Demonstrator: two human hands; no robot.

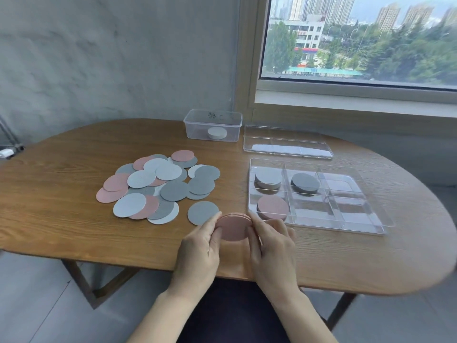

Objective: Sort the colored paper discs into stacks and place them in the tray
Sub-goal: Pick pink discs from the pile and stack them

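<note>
Both hands hold a squared-up pink disc stack (233,227), edges aligned.

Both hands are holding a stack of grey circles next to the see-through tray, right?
Not quite. In the head view the left hand and right hand hold a pink stack, not a grey one. It is next to the see-through tray, as you said.
</note>
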